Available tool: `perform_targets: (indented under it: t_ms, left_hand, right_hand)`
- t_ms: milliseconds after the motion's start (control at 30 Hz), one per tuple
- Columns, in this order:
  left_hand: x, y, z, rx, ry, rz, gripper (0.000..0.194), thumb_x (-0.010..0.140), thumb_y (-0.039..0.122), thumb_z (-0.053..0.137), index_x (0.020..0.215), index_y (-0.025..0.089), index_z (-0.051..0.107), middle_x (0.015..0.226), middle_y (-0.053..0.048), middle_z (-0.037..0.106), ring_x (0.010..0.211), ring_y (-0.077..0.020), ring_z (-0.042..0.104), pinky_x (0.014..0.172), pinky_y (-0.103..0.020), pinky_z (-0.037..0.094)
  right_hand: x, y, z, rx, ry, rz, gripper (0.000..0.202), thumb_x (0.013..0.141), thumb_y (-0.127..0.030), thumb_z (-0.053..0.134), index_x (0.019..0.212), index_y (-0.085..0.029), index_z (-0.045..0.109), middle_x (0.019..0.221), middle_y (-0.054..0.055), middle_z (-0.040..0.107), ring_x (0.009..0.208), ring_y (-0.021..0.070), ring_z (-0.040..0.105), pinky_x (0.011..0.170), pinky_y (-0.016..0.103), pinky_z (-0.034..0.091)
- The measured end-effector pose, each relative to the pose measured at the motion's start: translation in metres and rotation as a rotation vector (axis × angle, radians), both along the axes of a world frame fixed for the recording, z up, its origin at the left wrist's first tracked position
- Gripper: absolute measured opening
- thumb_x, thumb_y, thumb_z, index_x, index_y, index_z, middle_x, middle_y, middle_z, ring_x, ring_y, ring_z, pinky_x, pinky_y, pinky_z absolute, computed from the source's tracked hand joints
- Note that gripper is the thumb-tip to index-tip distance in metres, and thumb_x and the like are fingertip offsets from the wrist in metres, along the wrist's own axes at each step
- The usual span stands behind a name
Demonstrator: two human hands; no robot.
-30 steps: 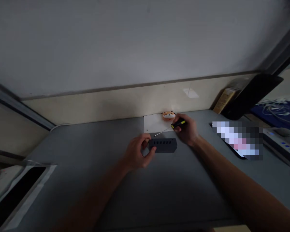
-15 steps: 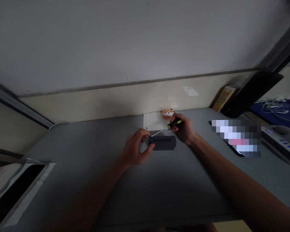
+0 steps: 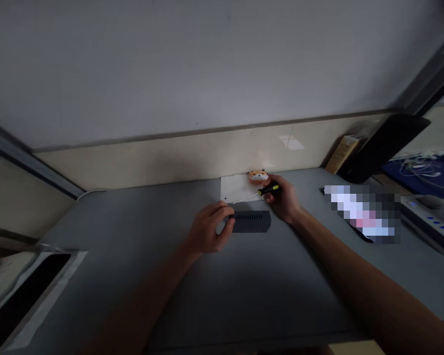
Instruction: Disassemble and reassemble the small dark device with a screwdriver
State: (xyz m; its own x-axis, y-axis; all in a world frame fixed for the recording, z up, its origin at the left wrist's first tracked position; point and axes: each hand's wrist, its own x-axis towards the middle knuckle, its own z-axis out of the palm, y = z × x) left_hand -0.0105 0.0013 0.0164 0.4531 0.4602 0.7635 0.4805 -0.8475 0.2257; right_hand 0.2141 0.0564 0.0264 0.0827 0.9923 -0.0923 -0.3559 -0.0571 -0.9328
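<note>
Hidden ends, cropped edges

The left hand [image 3: 209, 230] is covering the left end of the dark slotted box [image 3: 251, 224]. The right hand [image 3: 285, 199] is hiding the back end of the screwdriver [image 3: 268, 189], whose tip is showing too small to place. Pixel blocks are masking a flat device [image 3: 357, 211]. The bottom edge is cropping a yellowish object [image 3: 355, 348].
</note>
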Motion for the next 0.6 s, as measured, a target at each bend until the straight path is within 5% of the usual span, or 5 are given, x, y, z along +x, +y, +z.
perform_targets:
  t_ms: [233, 467, 600]
  left_hand:
    - [-0.002, -0.002, 0.001, 0.078, -0.025, 0.035, 0.015, 0.094, 0.013, 0.05, 0.091, 0.021, 0.061, 0.084, -0.004, 0.068, 0.071, -0.0165, 0.065, 0.068, -0.028, 0.055]
    - [0.002, -0.006, 0.001, 0.113, 0.027, 0.053, 0.014, 0.095, 0.015, 0.052, 0.104, 0.022, 0.061, 0.115, -0.01, 0.075, 0.098, -0.022, 0.073, 0.085, -0.035, 0.056]
    - [0.008, -0.006, 0.002, 0.085, 0.062, -0.006, 0.019, 0.093, 0.013, 0.055, 0.109, 0.022, 0.059, 0.102, -0.007, 0.075, 0.09, -0.0207, 0.073, 0.082, -0.034, 0.054]
  right_hand:
    - [-0.009, -0.006, -0.003, 0.134, -0.346, 0.014, 0.051, 0.069, -0.071, 0.075, 0.068, -0.021, 0.064, 0.068, -0.001, 0.062, 0.063, 0.0136, 0.054, 0.059, 0.027, 0.043]
    - [-0.009, -0.007, -0.002, 0.157, -0.393, 0.074, 0.054, 0.069, -0.075, 0.074, 0.07, -0.021, 0.067, 0.069, -0.001, 0.065, 0.064, 0.0139, 0.056, 0.061, 0.028, 0.041]
    - [-0.009, -0.005, -0.002, 0.123, -0.322, 0.045, 0.06, 0.063, -0.081, 0.075, 0.07, -0.022, 0.066, 0.062, -0.002, 0.061, 0.061, 0.0134, 0.053, 0.057, 0.027, 0.038]
